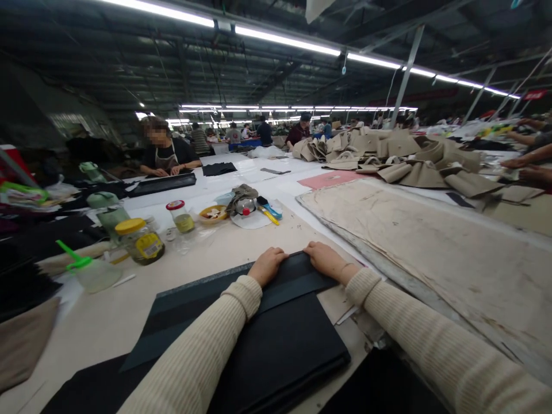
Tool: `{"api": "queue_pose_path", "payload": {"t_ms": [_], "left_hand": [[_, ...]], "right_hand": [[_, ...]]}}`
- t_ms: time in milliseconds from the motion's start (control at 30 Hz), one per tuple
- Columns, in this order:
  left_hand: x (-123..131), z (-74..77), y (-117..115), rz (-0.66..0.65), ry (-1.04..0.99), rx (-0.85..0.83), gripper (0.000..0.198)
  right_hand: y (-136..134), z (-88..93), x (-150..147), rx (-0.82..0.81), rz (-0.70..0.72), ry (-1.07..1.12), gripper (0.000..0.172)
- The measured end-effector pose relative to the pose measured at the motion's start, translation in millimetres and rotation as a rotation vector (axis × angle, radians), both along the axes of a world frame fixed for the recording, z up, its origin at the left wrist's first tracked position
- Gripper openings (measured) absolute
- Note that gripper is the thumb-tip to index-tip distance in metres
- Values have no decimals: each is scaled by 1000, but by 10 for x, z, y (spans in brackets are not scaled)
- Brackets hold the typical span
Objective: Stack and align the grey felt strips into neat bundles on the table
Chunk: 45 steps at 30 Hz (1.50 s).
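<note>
Both my hands rest side by side on the far edge of a stack of dark fabric pieces that lies on the work table. My left hand has its fingers curled down over the fabric's edge. Just to its right, my right hand also bends its fingers over that edge. Cream ribbed sleeves cover both my forearms. A narrower dark strip runs diagonally under my left arm. Whether the fingers pinch the cloth or only press on it is hidden.
Jars, a green-capped bottle, a yellow bowl and scissors stand at the back left. A large beige sheet lies to the right, with piled tan fabric pieces behind it. A seated person works across the table; another person's arms show at far right.
</note>
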<state>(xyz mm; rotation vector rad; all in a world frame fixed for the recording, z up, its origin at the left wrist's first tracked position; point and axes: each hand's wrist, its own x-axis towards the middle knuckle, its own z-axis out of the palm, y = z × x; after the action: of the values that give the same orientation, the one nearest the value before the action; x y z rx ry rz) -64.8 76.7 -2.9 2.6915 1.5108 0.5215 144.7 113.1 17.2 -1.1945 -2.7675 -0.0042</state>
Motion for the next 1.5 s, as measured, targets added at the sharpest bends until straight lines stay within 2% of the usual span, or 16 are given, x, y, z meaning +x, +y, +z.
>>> {"api": "queue_pose_path", "payload": {"t_ms": [200, 367, 533, 733, 867, 967, 1167, 1333, 1500], "left_hand": [[33, -23, 30, -20, 10, 17, 34], [-121, 37, -15, -47, 56, -18, 32], [-348, 8, -157, 3, 24, 16, 32], [-339, -23, -179, -12, 80, 60, 28], [-361, 1, -158, -48, 118, 69, 27], [-492, 21, -204, -59, 138, 51, 26], [-777, -14, -402, 43, 63, 65, 29], [-756, -37, -428, 32, 86, 89, 25], [-737, 27, -410, -28, 180, 95, 23]], "right_hand": [[-133, -33, -339, 19, 63, -20, 29], [-189, -23, -382, 35, 35, -58, 28], [-188, 59, -400, -9, 12, -81, 27], [-286, 61, -643, -20, 60, -83, 26], [-382, 1, -759, 22, 32, -87, 28], [-402, -6, -754, 46, 27, -93, 27], [-403, 79, -805, 23, 25, -119, 25], [-524, 55, -1070, 34, 69, -126, 25], [-615, 21, -1197, 51, 62, -149, 29]]}}
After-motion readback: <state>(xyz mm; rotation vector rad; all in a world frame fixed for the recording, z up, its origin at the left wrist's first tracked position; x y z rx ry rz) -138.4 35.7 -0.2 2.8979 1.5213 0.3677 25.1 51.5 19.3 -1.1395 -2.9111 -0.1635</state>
